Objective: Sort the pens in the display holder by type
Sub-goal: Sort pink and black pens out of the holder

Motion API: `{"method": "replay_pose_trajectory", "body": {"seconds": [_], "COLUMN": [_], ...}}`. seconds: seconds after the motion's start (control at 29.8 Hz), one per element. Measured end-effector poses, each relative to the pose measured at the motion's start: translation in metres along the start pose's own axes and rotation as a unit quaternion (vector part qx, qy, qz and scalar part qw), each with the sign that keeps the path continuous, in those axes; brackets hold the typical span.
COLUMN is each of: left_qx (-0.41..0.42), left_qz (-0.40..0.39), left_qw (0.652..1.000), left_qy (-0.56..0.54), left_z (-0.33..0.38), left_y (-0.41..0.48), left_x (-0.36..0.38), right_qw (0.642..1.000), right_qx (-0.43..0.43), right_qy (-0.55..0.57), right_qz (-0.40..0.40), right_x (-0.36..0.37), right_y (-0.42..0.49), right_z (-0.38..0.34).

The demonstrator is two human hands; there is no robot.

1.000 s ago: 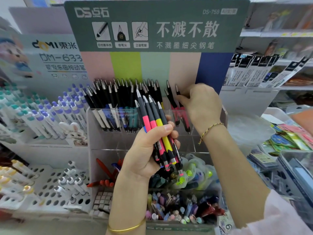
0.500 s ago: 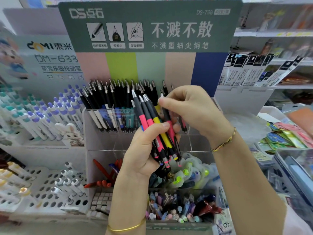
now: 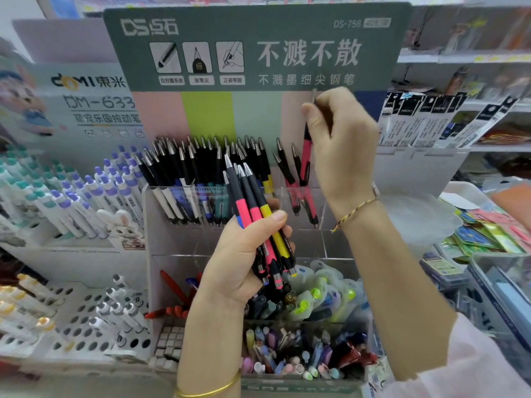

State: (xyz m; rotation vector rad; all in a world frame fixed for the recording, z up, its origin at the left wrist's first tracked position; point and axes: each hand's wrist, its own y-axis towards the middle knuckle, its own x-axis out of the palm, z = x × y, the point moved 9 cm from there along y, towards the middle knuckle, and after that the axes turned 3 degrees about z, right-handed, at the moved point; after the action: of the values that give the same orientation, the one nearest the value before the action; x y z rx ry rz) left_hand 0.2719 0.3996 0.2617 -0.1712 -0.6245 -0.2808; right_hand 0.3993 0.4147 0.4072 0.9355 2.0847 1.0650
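The left hand (image 3: 247,262) is wrapped round a bundle of pens (image 3: 244,208) (pink, yellow and blue grips among them), in front of the clear display holder (image 3: 172,239). Up and to its right, the right hand (image 3: 344,145) pinches a single pink pen (image 3: 306,153) upright over the pink pens in the compartment (image 3: 298,196) beneath it; whether it touches them is hard to tell. Black-topped pens (image 3: 201,168) crowd the compartments left of both hands.
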Motion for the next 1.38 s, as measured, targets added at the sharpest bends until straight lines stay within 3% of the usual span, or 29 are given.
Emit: {"method": "replay_pose_trajectory", "body": {"seconds": [0.13,0.23,0.3,0.4,0.47,0.57,0.7,0.84,0.97,1.11,1.21,1.38], "left_qx": [0.008,0.019,0.025,0.032,0.047,0.072,0.072,0.06,0.042,0.027,0.02,0.004], "left_qz": [-0.013,-0.021,-0.019,0.0,0.024,0.043,0.053,0.055,0.063,0.062,0.057,0.047], "left_qw": [1.0,0.999,0.999,0.998,0.996,0.991,0.992,0.996,0.995,0.993,0.993,0.994], "left_qy": [0.02,0.043,0.044,0.045,0.076,0.104,0.093,0.041,-0.058,-0.095,-0.1,-0.103], "left_z": [0.003,0.008,0.011,0.015,0.019,0.026,0.029,0.029,0.028,0.026,0.026,0.024], "left_y": [-0.002,-0.003,-0.004,-0.005,-0.004,-0.006,-0.01,-0.011,-0.011,-0.013,-0.014,-0.018], "left_x": [-0.002,-0.005,-0.008,-0.014,-0.018,-0.02,-0.024,-0.023,-0.032,-0.042,-0.043,-0.045], "right_qw": [0.978,0.952,0.964,0.987,0.97,0.9,0.86,0.879,0.916,0.968,0.984,0.966], "right_qx": [0.029,0.063,0.074,0.052,0.054,0.095,0.127,0.145,0.224,0.151,0.075,0.055], "right_qy": [-0.11,-0.18,-0.143,-0.003,0.069,0.122,0.15,0.145,0.205,0.171,0.08,-0.021], "right_qz": [-0.177,-0.237,-0.213,-0.151,-0.226,-0.408,-0.471,-0.431,-0.264,-0.109,-0.137,-0.252], "right_x": [0.037,0.045,0.041,0.028,0.036,0.061,0.071,0.071,0.06,0.038,0.046,0.079], "right_y": [-0.021,-0.032,-0.032,-0.029,-0.036,-0.061,-0.068,-0.061,-0.034,-0.005,-0.007,-0.03], "right_z": [0.016,0.024,0.021,0.002,-0.013,-0.027,-0.029,-0.03,-0.016,-0.016,-0.026,-0.018]}}
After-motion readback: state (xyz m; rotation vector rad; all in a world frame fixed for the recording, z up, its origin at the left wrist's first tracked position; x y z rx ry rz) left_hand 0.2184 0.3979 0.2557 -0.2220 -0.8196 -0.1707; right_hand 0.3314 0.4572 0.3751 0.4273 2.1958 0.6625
